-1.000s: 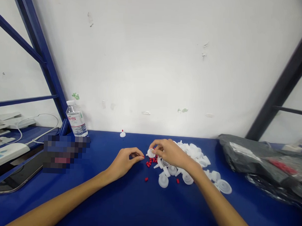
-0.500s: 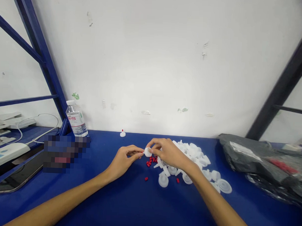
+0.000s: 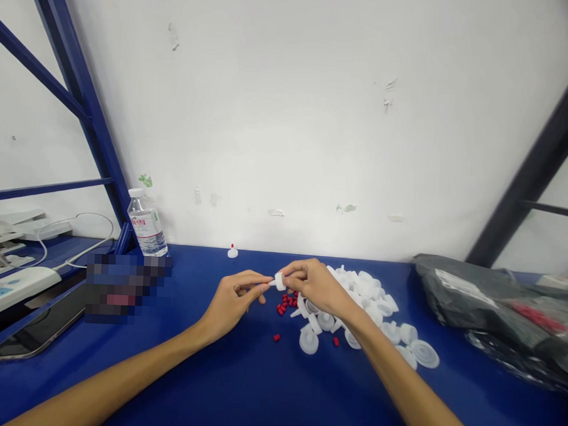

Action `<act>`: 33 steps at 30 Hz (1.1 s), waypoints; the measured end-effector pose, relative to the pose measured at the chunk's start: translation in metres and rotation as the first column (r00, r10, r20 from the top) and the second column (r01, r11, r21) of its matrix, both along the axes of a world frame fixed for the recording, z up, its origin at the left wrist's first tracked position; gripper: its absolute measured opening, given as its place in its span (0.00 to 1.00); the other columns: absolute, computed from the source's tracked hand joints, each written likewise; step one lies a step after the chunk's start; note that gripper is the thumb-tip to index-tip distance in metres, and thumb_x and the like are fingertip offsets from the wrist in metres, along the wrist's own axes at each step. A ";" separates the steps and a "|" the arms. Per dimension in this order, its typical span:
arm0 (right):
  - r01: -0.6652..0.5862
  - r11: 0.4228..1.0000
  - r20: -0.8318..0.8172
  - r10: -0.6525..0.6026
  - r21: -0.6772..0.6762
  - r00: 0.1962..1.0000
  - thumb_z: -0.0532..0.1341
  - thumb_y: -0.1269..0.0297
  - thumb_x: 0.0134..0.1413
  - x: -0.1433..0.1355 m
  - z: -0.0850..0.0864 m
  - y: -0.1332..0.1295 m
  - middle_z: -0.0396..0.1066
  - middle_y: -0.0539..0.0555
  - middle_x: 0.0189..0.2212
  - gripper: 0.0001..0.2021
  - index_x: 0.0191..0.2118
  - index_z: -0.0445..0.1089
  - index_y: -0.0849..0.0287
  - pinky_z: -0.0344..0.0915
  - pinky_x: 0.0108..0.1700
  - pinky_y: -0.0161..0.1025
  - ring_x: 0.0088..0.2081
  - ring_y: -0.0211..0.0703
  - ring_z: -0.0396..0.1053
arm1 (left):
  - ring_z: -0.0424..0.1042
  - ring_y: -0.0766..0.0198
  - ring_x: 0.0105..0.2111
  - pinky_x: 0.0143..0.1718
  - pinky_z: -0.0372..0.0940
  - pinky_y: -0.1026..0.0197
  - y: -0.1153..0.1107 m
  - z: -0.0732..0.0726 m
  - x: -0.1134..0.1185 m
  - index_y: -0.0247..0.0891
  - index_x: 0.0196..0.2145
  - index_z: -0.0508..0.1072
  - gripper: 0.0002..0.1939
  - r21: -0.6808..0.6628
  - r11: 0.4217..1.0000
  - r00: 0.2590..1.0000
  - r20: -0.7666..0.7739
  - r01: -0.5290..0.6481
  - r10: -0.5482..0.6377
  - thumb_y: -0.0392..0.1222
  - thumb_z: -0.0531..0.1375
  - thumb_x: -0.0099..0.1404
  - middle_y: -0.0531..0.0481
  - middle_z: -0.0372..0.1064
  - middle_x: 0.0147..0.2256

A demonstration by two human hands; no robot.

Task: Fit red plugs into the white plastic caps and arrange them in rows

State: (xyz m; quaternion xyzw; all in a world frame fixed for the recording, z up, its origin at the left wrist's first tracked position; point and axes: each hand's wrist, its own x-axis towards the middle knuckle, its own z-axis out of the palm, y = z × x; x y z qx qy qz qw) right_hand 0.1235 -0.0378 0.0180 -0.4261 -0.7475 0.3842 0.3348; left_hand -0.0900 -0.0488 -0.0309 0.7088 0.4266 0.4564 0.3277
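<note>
My right hand (image 3: 311, 283) pinches a white nozzle cap (image 3: 280, 281) by its wide base, with the spout pointing left. The fingertips of my left hand (image 3: 236, 299) close at the tip of that spout; a trace of red shows between them, and the rest is hidden by the fingers. Just below the held cap lie several small red caps (image 3: 281, 309) on the blue table. A heap of white nozzle caps (image 3: 363, 285) spreads behind and to the right of my right hand.
One white cap with a red tip (image 3: 233, 252) stands near the wall. To the left are a water bottle (image 3: 146, 226), a phone (image 3: 38, 328) and a white power strip (image 3: 17, 289). Dark plastic bags (image 3: 487, 310) lie at the right on the blue table (image 3: 239, 387).
The white cap has turned from showing its round base to a side view, its spout now visible between my hands. The whole view has shifted slightly.
</note>
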 end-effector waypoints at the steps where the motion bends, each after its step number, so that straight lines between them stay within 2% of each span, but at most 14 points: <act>1: 0.001 1.000 -0.006 -0.001 -0.002 1.000 0.60 0.68 0.56 0.000 -0.002 0.001 0.79 0.54 0.31 0.10 0.40 0.78 0.62 0.66 0.33 0.33 0.33 0.42 0.76 | 0.74 0.64 0.27 0.19 0.59 0.66 -0.002 0.001 0.001 0.38 0.44 0.80 0.17 0.010 1.000 1.000 -0.004 0.001 -0.001 0.53 0.61 0.65 0.44 0.76 0.38; 5: -0.045 0.999 0.019 0.045 0.021 0.999 0.59 0.67 0.58 0.000 -0.010 0.005 0.80 0.54 0.34 0.13 0.46 0.78 0.58 0.68 0.37 0.35 0.35 0.44 0.77 | 0.75 0.64 0.27 0.20 0.59 0.66 -0.006 0.008 0.003 0.38 0.41 0.80 0.16 0.074 0.997 0.997 -0.077 -0.007 0.013 0.52 0.61 0.66 0.45 0.76 0.37; 7: -0.033 0.994 0.090 0.023 0.103 0.996 0.59 0.68 0.58 0.001 -0.014 0.007 0.80 0.53 0.36 0.16 0.51 0.76 0.56 0.68 0.41 0.36 0.36 0.43 0.77 | 0.73 0.66 0.25 0.20 0.60 0.66 -0.003 0.010 0.000 0.38 0.41 0.80 0.15 0.131 0.990 0.990 -0.122 -0.048 0.064 0.51 0.60 0.67 0.47 0.75 0.35; 9: 0.011 0.976 0.176 -0.051 0.219 0.983 0.58 0.69 0.59 0.002 -0.015 0.007 0.80 0.50 0.35 0.19 0.55 0.72 0.52 0.67 0.42 0.37 0.37 0.43 0.76 | 0.72 0.67 0.25 0.23 0.62 0.65 0.003 0.011 -0.006 0.40 0.41 0.80 0.13 0.230 0.968 0.969 -0.200 -0.096 0.143 0.49 0.59 0.67 0.48 0.76 0.36; 13: 0.075 0.939 0.226 -0.157 0.335 0.961 0.56 0.70 0.61 0.005 -0.013 0.006 0.78 0.48 0.35 0.21 0.58 0.68 0.48 0.65 0.39 0.37 0.35 0.41 0.75 | 0.72 0.65 0.29 0.31 0.65 0.62 0.018 0.014 -0.025 0.41 0.41 0.80 0.11 0.412 0.907 0.861 -0.427 -0.088 0.277 0.42 0.57 0.68 0.48 0.76 0.40; 16: 0.083 0.936 0.227 -0.168 0.342 0.959 0.55 0.69 0.62 0.004 -0.010 0.003 0.78 0.49 0.36 0.19 0.57 0.68 0.49 0.63 0.38 0.36 0.35 0.41 0.74 | 0.73 0.62 0.31 0.35 0.65 0.60 0.028 0.014 -0.037 0.43 0.42 0.80 0.13 0.427 0.902 0.778 -0.543 -0.068 0.316 0.41 0.55 0.68 0.49 0.76 0.40; 18: 0.070 0.938 0.233 -0.156 0.340 0.960 0.55 0.68 0.63 0.003 -0.009 0.002 0.77 0.49 0.36 0.18 0.56 0.68 0.49 0.63 0.38 0.36 0.35 0.41 0.74 | 0.74 0.60 0.35 0.36 0.65 0.60 0.034 0.011 -0.043 0.44 0.42 0.80 0.14 0.406 0.912 0.755 -0.583 -0.050 0.301 0.41 0.54 0.68 0.48 0.76 0.40; 23: 0.034 0.942 0.241 -0.120 0.333 0.963 0.54 0.67 0.63 -0.002 -0.011 -0.001 0.77 0.49 0.34 0.15 0.53 0.69 0.51 0.62 0.37 0.36 0.34 0.41 0.73 | 0.74 0.59 0.36 0.39 0.67 0.59 0.043 0.002 -0.046 0.45 0.48 0.79 0.16 0.306 0.951 0.801 -0.558 -0.045 0.217 0.41 0.55 0.68 0.48 0.78 0.41; 28: 0.035 0.945 0.239 -0.118 0.326 0.964 0.53 0.65 0.64 -0.002 -0.010 -0.002 0.77 0.49 0.34 0.14 0.52 0.69 0.52 0.61 0.36 0.36 0.32 0.40 0.72 | 0.75 0.57 0.40 0.41 0.67 0.59 0.046 0.002 -0.044 0.44 0.43 0.80 0.14 0.348 0.934 0.836 -0.484 -0.085 0.257 0.44 0.55 0.69 0.49 0.78 0.42; 33: 0.034 0.948 0.237 -0.114 0.315 0.965 0.53 0.65 0.64 -0.002 -0.009 -0.003 0.76 0.50 0.34 0.14 0.51 0.70 0.52 0.61 0.35 0.36 0.31 0.40 0.71 | 0.74 0.59 0.36 0.41 0.67 0.58 0.046 0.005 -0.044 0.43 0.46 0.78 0.13 0.359 0.923 0.853 -0.432 -0.136 0.294 0.45 0.56 0.69 0.49 0.78 0.41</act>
